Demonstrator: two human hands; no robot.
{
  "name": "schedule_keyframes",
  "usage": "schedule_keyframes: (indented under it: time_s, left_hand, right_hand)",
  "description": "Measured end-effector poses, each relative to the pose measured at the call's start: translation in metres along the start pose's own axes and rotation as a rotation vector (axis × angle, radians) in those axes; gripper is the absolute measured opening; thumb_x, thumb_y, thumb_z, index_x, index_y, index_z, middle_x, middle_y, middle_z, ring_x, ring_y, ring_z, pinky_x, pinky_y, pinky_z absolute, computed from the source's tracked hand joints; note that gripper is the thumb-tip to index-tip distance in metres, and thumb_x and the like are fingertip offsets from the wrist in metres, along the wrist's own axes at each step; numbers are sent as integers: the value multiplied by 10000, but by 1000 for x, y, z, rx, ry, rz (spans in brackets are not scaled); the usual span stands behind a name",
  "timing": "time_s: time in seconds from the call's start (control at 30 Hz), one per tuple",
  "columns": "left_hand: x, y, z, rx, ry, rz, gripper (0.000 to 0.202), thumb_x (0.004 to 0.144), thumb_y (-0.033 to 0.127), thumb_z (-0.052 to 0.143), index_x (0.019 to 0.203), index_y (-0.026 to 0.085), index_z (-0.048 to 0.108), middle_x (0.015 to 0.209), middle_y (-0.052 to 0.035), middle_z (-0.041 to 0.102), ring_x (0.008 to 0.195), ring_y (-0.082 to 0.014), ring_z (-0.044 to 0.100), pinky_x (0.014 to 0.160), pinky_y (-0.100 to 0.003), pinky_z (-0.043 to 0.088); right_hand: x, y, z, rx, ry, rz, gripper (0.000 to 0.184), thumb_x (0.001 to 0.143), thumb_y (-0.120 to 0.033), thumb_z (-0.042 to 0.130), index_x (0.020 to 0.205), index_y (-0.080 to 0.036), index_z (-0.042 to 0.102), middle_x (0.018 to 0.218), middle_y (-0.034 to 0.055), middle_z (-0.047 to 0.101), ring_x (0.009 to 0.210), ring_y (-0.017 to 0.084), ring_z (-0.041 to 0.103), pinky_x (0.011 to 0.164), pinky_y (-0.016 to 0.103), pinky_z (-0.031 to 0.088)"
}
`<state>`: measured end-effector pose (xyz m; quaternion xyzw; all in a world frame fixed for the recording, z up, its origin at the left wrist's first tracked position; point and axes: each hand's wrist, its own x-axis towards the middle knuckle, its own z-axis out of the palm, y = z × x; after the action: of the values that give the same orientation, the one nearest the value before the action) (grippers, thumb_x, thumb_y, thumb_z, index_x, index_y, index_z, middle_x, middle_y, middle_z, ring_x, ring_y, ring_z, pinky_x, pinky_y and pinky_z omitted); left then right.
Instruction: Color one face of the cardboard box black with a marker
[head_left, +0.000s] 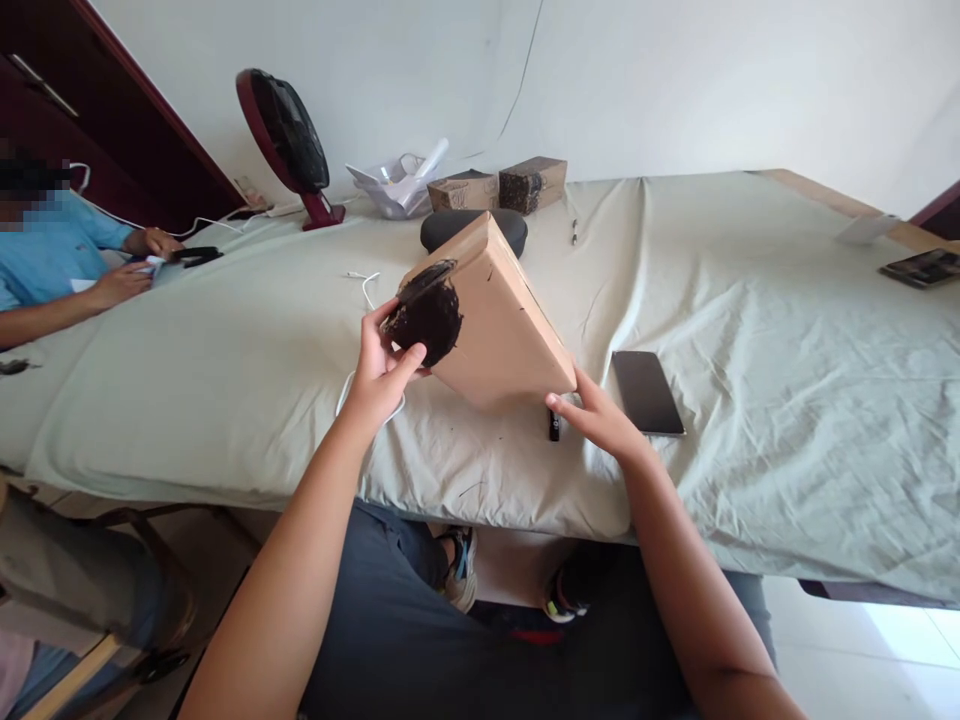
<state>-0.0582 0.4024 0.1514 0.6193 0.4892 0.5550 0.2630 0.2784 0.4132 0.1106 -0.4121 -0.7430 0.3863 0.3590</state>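
Note:
A tan cardboard box [491, 330] is tilted in the air over the cloth-covered table, one corner pointing up. A black, smeared-looking round patch covers its left corner. My left hand [386, 365] grips that corner, thumb on the near face beside the patch. At the lower right corner, my right hand [589, 408] holds the box with the thumb in front and the other fingers behind it. Just below the right thumb lies a small black object [554, 424], partly hidden. A dark tablet-like slab [648, 393] lies to the right of my right hand.
Behind the box sit a black case [442, 232], two small cardboard boxes [534, 185] and a clear plastic container [397, 188]. A fan [289, 140] stands at the back left. White cable [367, 285] runs across the cloth. Another person [67, 260] sits at the left. A phone-like object [924, 268] lies far right.

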Motion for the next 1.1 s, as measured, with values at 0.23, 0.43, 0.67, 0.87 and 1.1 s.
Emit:
schedule_keyframes:
  time_s: [0.23, 0.43, 0.67, 0.87, 1.1]
  left_hand:
    - [-8, 10, 0, 460, -155, -7, 589, 870, 619, 780, 1277, 239, 586, 1239, -143, 770, 1171, -348, 765, 989, -512, 651]
    - [-12, 7, 5, 655, -197, 54, 451, 927, 623, 698, 1163, 242, 740, 1265, -135, 794, 1249, -375, 735, 1046, -505, 615]
    - [-5, 1, 5, 461, -43, 93, 444, 907, 608, 740, 1137, 239, 651, 1149, -128, 751, 1164, -352, 732, 982, -497, 625]
    - [1, 3, 9, -206, 7, 214, 821, 642, 517, 991, 1230, 339, 446, 1271, -48, 584, 1137, -226, 672, 876, -339, 629]
    - [0, 14, 13, -57, 83, 196, 770, 650, 511, 983, 1189, 358, 454, 1436, -52, 459, 1306, -279, 578, 961, -431, 637]
  right_hand:
    - [-3, -5, -7, 288, 298, -151, 902, 1013, -587, 660, 1746, -397, 172, 1744, 76, 429, 1623, 305, 399, 1276, 515, 447]
    - [-7, -7, -14, 92, 313, -237, 897, 1007, -491, 702, 1740, -426, 190, 1817, 9, 273, 1699, 292, 215, 1391, 534, 194]
    - [-5, -12, -10, 297, 325, -144, 865, 968, -536, 734, 1710, -414, 305, 1753, 60, 406, 1577, 330, 464, 1181, 510, 561]
    - [1, -6, -3, 525, 103, 97, 613, 982, -581, 651, 1535, -330, 567, 1383, 95, 734, 1180, 289, 745, 900, 436, 675]
    - [-14, 17, -34, -302, 400, 312, 691, 894, -503, 684, 1494, -173, 596, 1434, 250, 670, 1397, 472, 562, 1161, 742, 393]
